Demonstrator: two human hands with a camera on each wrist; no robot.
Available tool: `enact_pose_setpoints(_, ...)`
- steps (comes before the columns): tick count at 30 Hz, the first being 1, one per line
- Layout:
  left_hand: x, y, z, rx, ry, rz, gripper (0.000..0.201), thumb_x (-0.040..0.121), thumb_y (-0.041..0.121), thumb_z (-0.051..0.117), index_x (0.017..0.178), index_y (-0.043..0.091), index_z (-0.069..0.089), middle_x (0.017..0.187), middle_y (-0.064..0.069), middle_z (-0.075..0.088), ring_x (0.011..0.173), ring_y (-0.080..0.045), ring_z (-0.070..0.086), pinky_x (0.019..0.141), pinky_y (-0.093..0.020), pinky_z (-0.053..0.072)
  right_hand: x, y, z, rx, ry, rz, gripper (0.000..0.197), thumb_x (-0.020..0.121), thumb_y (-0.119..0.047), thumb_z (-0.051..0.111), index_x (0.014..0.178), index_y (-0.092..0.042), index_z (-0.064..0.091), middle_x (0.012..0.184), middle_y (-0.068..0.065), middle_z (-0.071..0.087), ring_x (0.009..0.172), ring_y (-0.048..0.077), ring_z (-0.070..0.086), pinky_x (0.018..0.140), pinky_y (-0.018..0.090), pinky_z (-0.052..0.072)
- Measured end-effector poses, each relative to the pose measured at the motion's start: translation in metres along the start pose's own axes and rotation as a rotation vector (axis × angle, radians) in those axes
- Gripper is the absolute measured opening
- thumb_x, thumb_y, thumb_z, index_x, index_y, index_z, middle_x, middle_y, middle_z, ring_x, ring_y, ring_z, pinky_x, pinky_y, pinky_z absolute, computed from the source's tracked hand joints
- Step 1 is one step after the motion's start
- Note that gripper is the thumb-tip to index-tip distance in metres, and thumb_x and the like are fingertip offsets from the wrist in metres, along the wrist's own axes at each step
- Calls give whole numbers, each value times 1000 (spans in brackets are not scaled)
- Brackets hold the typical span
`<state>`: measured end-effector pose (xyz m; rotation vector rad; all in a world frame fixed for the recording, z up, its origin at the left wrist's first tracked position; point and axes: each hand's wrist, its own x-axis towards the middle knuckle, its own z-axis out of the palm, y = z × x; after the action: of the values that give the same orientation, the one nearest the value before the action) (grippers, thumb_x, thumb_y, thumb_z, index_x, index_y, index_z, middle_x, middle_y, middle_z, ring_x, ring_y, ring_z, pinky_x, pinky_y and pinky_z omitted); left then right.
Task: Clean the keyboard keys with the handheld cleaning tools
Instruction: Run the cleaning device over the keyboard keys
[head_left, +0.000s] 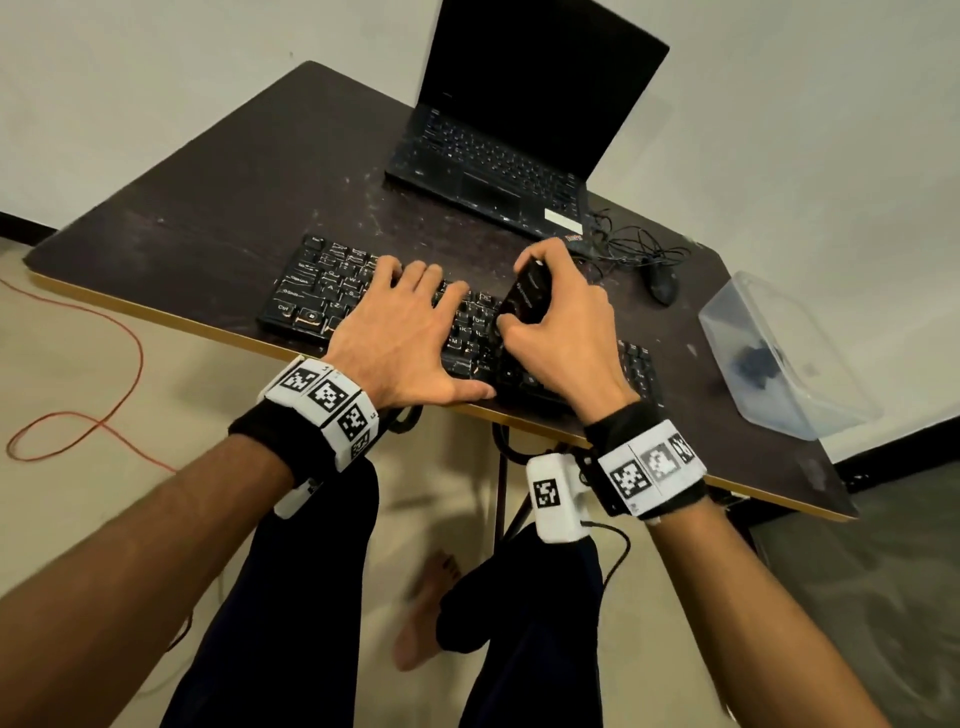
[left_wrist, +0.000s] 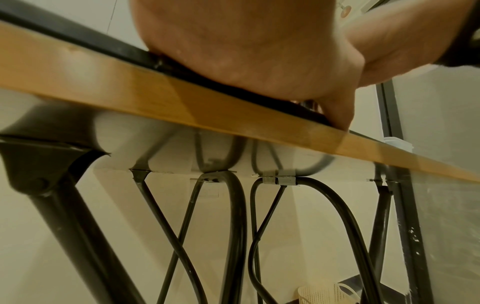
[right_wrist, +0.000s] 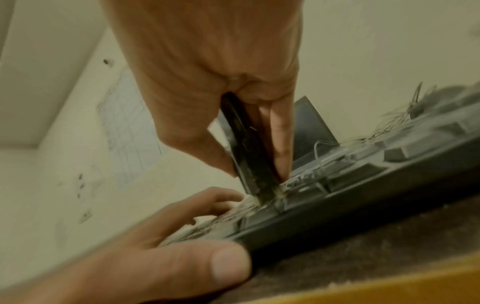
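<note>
While left hand (head_left: 400, 332) lies flat bracing keyboard (head_left: 311, 291), right hand (head_left: 561, 332) pinches cleaning tool (head_left: 524, 293).
Tool looks light, rigid; grip its sides, low down; keycaps may pop.

Head: high above, faces forward and down over table (head_left: 218, 171), both forearms in frame.
Left wrist: below table edge (left_wrist: 182, 102), faces up, very close.
Right wrist: low at the table top, faces along keyboard (right_wrist: 363, 195), close.
Shared: keyboard, table edge.
</note>
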<state>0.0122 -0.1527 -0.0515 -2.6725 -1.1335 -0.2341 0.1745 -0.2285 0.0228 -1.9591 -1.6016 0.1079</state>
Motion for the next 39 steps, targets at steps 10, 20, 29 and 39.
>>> enact_pose_setpoints(10, -2, -1, 1, -18, 7, -4, 129, 72, 106, 12, 152, 9, 43, 140, -14, 55, 130, -33, 49, 112, -53, 31, 17, -8, 7, -32, -12, 61, 40, 77, -19, 69, 113, -30, 55, 87, -2, 69, 85, 24, 65, 74, 33, 48)
enact_pose_setpoints(20, -1, -1, -1, -18, 1, -9, 132, 70, 107, 11, 152, 9, 42, 141, -14, 55, 130, -32, 49, 113, -52, 31, 27, -9, 7, -35, -10, 68, 41, 78, -18, 70, 115, -28, 55, 89, -4, 69, 86, 20, 65, 61, 22, 41)
enact_pose_setpoints(29, -1, -3, -1, -16, 2, -14, 132, 71, 107, 13, 153, 8, 42, 143, -15, 55, 131, -33, 49, 114, -53, 31, 29, -7, 5, -38, -29, 54, 40, 77, -20, 70, 113, -30, 55, 92, -3, 69, 90, 23, 66, 68, 29, 47)
enact_pose_setpoints(39, 0, -4, -2, -9, -2, -23, 133, 70, 107, 10, 152, 8, 42, 143, -15, 55, 132, -33, 49, 114, -53, 31, 20, -6, -3, -62, -90, 4, 38, 77, -19, 74, 107, -32, 54, 87, -8, 68, 85, 19, 67, 75, 35, 54)
